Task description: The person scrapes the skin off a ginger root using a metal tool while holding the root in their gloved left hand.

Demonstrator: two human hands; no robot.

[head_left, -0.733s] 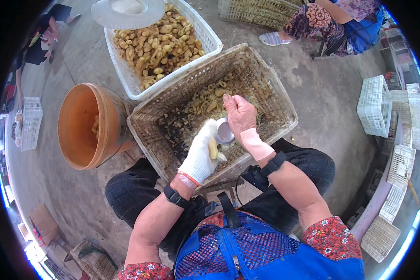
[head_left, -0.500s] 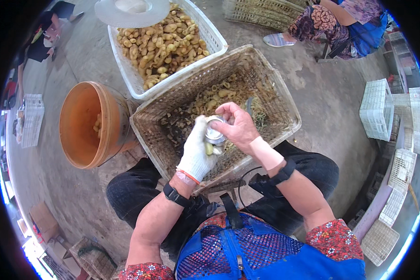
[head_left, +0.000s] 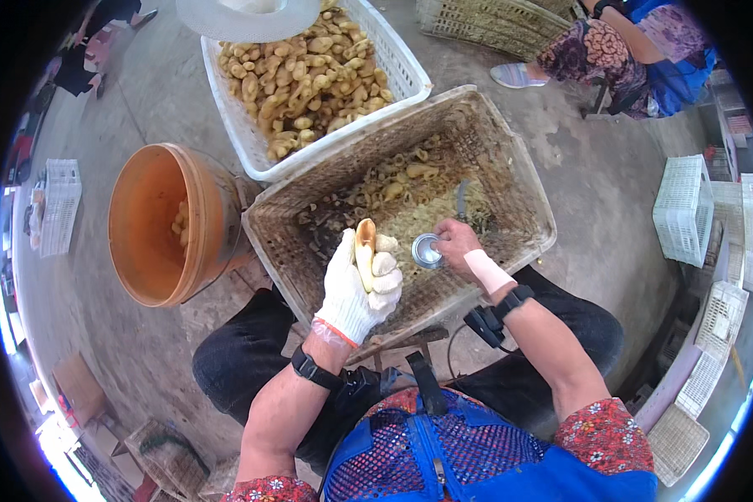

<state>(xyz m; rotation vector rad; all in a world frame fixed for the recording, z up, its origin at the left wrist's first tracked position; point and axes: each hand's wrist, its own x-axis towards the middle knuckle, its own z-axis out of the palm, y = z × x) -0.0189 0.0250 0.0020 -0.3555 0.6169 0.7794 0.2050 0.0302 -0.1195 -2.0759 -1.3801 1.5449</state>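
My left hand [head_left: 350,283], in a white knitted glove, is closed round a pale yellow piece of ginger [head_left: 365,255] with a brown patch at its upper end. Bare and closed, my right hand [head_left: 458,244] grips a small round metal can [head_left: 427,251], its shiny circular end facing up. The can and the ginger are apart. Both hands are over a dirty plastic crate [head_left: 263,243] between my knees, with scraps and ginger pieces [head_left: 393,186] on its bottom. A curved blade [head_left: 462,199] rests among the scraps near the crate's right side.
A white crate [head_left: 412,77] heaped with ginger [head_left: 309,75] stands just beyond, partly covered by a pale hat brim [head_left: 251,23]. An orange bucket [head_left: 194,226] at left holds a few pieces. Another person's leg [head_left: 590,63] shows at far right, near white crates [head_left: 682,213].
My hands have separated: the right has drawn the can off to the right, and the left now holds the ginger more upright. The view has shifted slightly.
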